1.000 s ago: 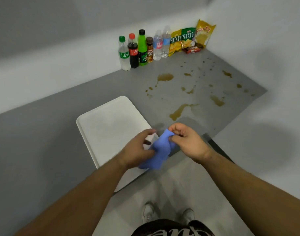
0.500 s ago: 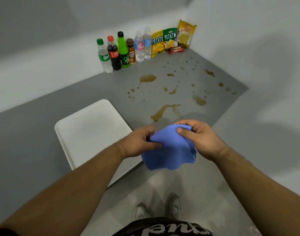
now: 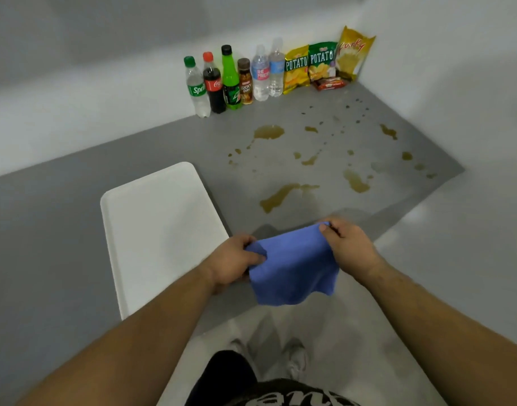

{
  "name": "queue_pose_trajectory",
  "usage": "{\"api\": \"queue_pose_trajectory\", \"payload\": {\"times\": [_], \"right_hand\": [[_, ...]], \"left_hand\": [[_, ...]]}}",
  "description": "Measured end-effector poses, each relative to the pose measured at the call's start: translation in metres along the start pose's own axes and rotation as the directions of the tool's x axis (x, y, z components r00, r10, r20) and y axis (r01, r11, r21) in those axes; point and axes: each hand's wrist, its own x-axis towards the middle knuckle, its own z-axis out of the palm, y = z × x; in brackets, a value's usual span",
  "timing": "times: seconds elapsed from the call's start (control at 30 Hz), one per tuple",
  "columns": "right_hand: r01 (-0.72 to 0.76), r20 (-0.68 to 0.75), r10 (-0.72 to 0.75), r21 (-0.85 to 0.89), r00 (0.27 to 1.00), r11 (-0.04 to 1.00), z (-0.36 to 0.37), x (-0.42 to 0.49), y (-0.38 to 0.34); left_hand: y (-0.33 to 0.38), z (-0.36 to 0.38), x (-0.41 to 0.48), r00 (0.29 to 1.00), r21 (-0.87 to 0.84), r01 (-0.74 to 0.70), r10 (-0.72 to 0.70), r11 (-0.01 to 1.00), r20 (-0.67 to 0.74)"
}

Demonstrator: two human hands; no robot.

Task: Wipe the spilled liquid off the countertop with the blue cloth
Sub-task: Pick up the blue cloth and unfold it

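White tray (image 3: 151,230) lay at left on the grey tabletop (image 3: 61,230). Left hand (image 3: 231,262) held the blue cloth (image 3: 295,268) by its left corner, fingers curled round it. Right hand (image 3: 345,244) pinched the right corner likewise. Cloth hung spread between them at the tabletop's near edge, touching no liquid. Spilled liquid (image 3: 280,196) lay ahead of both hands, spreading rightward; nearest streak ran near-left to far-right. Right hand sat nearer. Wiping not yet begun, by my reading.
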Motion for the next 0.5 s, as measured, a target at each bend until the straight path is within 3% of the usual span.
{"api": "queue_pose_trajectory", "payload": {"times": [0.07,0.1,0.17,0.27,0.37,0.5], "right_hand": [[0.009,-0.031,-0.009,-0.010,0.999,1.000,-0.001,0.016,-0.006],[0.008,-0.051,-0.008,0.000,0.999,1.000,-0.001,0.026,-0.010],[-0.001,-0.078,0.002,0.015,0.997,1.000,0.006,0.049,-0.015],[-0.051,-0.041,0.051,-0.004,0.998,0.999,0.024,0.074,-0.014],[-0.039,-0.036,0.035,-0.126,0.999,0.991,0.039,0.088,-0.009],[-0.029,-0.167,0.006,-0.139,0.986,0.990,0.043,0.094,-0.006]], "left_hand": [[0.001,-0.001,0.006,0.999,-0.139,0.041,-0.044,0.989,-0.017],[0.002,-0.003,0.011,0.997,-0.096,0.014,-0.021,0.995,-0.071],[0.001,-0.008,0.026,0.967,0.193,-0.050,0.096,0.980,-0.238],[0.001,-0.011,0.045,0.915,0.514,-0.025,0.226,0.858,-0.334],[-0.001,-0.016,0.059,0.915,0.593,-0.016,0.250,0.805,-0.315],[-0.010,-0.025,0.075,0.887,0.630,-0.025,0.308,0.776,-0.344]]}}
